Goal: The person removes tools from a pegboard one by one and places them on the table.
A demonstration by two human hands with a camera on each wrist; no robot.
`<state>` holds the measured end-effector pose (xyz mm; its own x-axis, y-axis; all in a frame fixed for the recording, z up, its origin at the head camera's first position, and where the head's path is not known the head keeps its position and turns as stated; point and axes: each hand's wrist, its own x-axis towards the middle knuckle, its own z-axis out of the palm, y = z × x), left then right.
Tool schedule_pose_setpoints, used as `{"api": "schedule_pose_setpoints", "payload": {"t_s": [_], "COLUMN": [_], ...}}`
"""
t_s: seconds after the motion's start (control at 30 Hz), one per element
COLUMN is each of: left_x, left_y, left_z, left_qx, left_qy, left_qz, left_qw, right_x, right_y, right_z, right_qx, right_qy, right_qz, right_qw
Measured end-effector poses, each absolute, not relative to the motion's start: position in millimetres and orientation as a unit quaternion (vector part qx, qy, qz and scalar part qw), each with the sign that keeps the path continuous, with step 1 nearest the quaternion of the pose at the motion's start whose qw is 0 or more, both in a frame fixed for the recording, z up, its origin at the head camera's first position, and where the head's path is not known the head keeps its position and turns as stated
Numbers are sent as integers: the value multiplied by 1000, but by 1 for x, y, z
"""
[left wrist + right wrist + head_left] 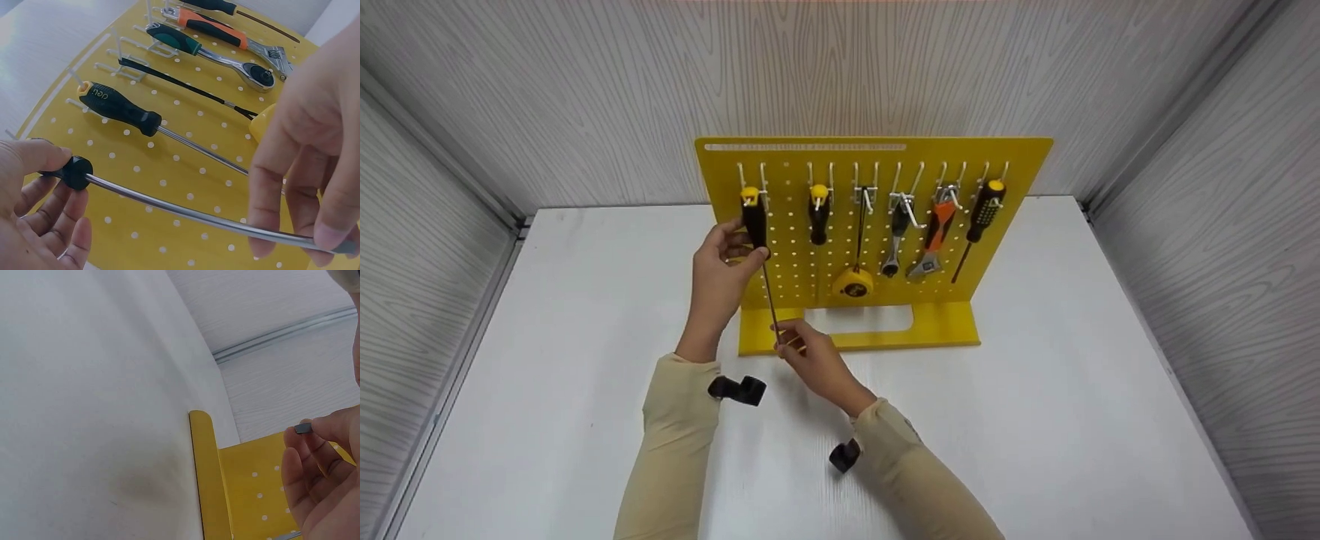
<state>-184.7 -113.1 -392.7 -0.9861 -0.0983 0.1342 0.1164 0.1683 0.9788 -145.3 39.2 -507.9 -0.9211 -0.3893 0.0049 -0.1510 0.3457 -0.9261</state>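
Observation:
A screwdriver (755, 223) with a black handle and yellow end is at the leftmost hook of the yellow pegboard (787, 285), its long shaft slanting down away from the board. My left hand (718, 271) holds the lower part of its handle between thumb and fingers. Lower down, my right hand (819, 366) pinches the shaft near the tip. In the left wrist view the steel shaft (185, 212) stretches between both hands. The right wrist view shows the flat tip (304, 428) poking out between thumb and fingers.
To the right on the board hang a second screwdriver (819, 217), a yellow tape measure (853, 283), a ratchet wrench (896, 236), an orange-black adjustable wrench (939, 229) and another screwdriver (984, 214). The board stands on a white table (1057, 390) between pale walls.

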Motion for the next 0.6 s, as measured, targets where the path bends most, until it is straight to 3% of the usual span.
{"api": "schedule_pose_setpoints", "payload": {"t_s": [0.6], "left_x": [-178], "left_y": [-117], "left_z": [-390], "left_qx": [-26], "left_qy": [-762], "left_qz": [-640], "left_qw": [99], "right_x": [-138], "right_y": [38], "right_z": [-502], "right_qx": [-180], "right_qy": [802], "right_qz": [-559], "right_qw": [105]}}
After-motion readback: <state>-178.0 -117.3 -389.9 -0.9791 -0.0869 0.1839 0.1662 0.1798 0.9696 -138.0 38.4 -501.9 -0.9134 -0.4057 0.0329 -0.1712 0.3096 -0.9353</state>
